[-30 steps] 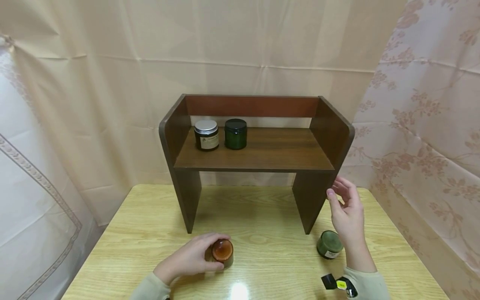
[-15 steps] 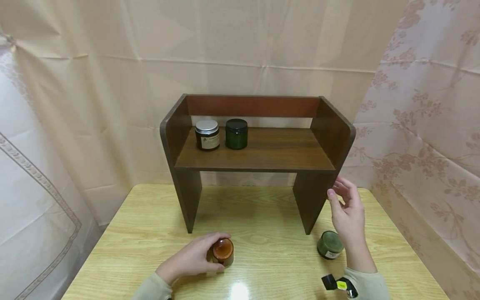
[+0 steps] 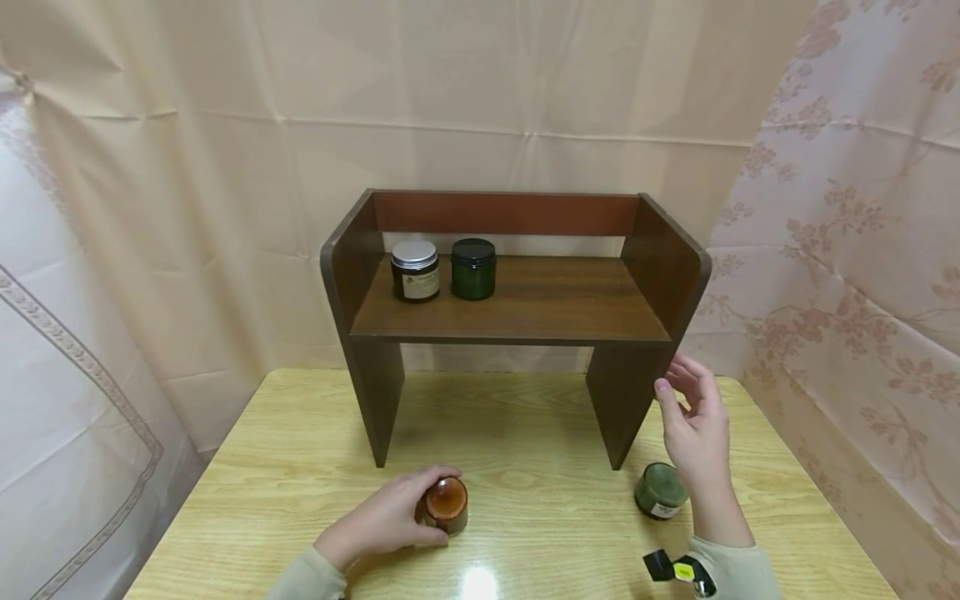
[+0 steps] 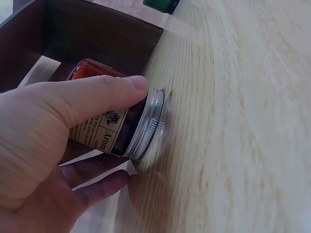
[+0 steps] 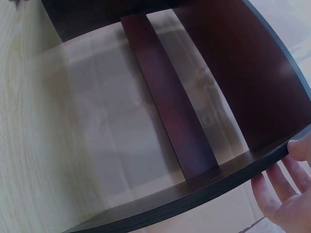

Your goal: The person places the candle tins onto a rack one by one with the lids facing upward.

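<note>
My left hand (image 3: 384, 518) grips an amber glass jar (image 3: 447, 503) between thumb and fingers, on the table before the shelf. In the left wrist view the jar (image 4: 104, 133) has a printed paper label, and its silver screw lid (image 4: 148, 124) faces down on the wood, so it stands upside down. My right hand (image 3: 694, 417) touches the right side panel of the dark wooden desk shelf (image 3: 510, 321). The right wrist view has the thumb at the panel's front edge (image 5: 233, 182) and the fingers (image 5: 277, 187) against its outer side, loosely bent.
On the shelf board, at the left, stand a dark jar (image 3: 416, 272) with a silver lid and a green jar (image 3: 473, 270) with a black lid. Beside my right forearm a green jar (image 3: 661, 492) sits on the table (image 3: 540, 533). Curtains hang behind and at both sides.
</note>
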`<state>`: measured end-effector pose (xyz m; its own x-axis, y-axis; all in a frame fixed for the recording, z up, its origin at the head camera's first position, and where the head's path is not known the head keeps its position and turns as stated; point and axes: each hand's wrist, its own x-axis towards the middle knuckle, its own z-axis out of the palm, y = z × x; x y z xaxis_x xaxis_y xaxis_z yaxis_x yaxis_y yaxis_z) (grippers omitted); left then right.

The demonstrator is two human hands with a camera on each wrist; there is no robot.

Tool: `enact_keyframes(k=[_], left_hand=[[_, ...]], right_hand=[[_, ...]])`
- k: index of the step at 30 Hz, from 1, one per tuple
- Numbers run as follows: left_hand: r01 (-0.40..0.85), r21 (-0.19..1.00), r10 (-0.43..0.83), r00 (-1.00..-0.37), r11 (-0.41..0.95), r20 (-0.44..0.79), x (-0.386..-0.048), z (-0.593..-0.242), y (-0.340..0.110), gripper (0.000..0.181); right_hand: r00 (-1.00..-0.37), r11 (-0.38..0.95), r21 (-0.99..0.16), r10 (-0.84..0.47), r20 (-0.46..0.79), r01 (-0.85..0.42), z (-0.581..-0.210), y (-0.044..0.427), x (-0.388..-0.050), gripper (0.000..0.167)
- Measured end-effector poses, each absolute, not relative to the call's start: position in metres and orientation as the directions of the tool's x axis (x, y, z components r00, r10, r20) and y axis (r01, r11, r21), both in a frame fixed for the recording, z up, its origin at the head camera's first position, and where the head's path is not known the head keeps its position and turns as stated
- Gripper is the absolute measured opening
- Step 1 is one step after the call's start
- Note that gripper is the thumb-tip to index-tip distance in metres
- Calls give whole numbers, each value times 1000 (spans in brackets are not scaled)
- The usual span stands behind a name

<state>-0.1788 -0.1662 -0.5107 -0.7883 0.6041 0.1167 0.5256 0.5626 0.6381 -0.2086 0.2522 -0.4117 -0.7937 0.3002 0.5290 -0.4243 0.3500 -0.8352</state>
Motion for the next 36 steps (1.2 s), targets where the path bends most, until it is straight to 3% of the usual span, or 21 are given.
enact_keyframes(k=[36], left_hand=[[535, 670, 567, -798, 514, 203, -181, -503, -170, 73]], right_hand=[[-800, 339, -845, 308, 514, -413, -411, 253, -209, 45]])
